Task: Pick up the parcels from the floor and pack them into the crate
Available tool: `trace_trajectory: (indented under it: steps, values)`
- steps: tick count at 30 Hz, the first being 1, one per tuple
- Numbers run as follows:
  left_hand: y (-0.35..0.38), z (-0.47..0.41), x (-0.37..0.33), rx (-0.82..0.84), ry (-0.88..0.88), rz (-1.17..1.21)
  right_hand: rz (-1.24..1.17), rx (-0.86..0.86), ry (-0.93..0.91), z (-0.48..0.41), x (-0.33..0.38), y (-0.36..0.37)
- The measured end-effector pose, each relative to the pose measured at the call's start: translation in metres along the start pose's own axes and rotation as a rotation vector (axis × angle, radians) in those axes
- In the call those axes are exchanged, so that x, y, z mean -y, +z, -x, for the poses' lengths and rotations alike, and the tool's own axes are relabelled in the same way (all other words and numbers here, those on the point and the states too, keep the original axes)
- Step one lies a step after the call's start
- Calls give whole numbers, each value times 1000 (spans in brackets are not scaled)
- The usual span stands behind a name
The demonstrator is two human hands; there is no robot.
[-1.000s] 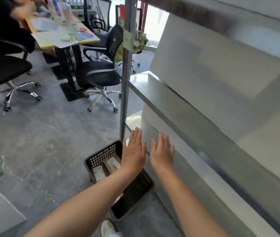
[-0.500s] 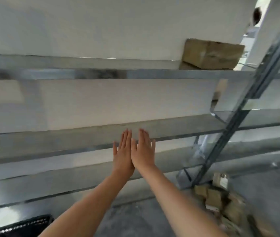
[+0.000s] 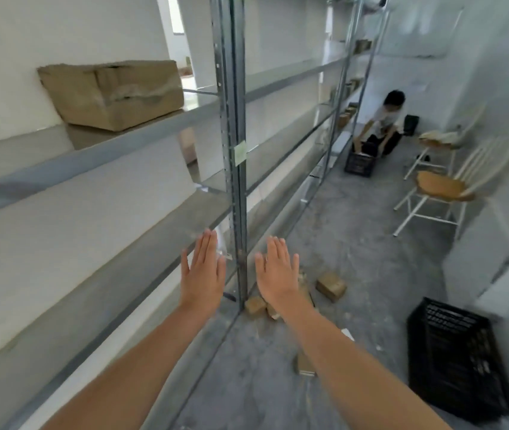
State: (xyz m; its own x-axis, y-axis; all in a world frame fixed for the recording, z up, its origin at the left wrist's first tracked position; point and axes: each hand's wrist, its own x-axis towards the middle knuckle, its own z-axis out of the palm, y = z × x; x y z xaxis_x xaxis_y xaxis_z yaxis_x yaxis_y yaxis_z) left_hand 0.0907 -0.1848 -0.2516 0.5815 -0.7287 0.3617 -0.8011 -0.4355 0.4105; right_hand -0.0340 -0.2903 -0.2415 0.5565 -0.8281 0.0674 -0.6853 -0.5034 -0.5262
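- Both of my arms reach forward, backs of the hands toward the camera.
- Left hand (image 3: pixel 203 276): fingers straight and close together, released, holding nothing. It shows in front of the lower shelf edge, just left of the post (image 3: pixel 231 150).
- Right hand (image 3: pixel 278 274): fingers straight, slightly spread, released, holding nothing. It shows just right of the post.
- The post is an upright of the metal rack (image 3: pixel 141 141); in this view it stands between the two hands.
- First parcel (image 3: pixel 331 285): small and brown, on the floor (image 3: pixel 355 243), near the right hand's outer side.
- Second parcel (image 3: pixel 255 305): on the floor beside the post's base (more brown parcels sit behind my right wrist, mostly hidden).
- Third parcel (image 3: pixel 304 364): on the floor nearer to me, partly covered by the right forearm.
- Crate (image 3: pixel 455 352): black, on the floor at lower right, well apart from the parcels. It is blurred; I cannot tell its contents.
- Box (image 3: pixel 113 94): worn cardboard, resting on an upper shelf at left.
- Far down the aisle, a person (image 3: pixel 383 125) crouches over a far crate (image 3: pixel 360 164).
- A white chair (image 3: pixel 445 187) with a tan seat stands against the right wall.
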Motion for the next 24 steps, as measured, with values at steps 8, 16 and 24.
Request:
trace_trajectory:
  steps: [8,16,24]
  values:
    - [64,-43,-2,204,146,101,46,-58,243,-27,-70,-11]
    - [134,-86,-39,323,201,162,52,-43,424,-69,-161,-9]
    - [227,-159,-64,432,206,22,0,99,489,-162,-255,17]
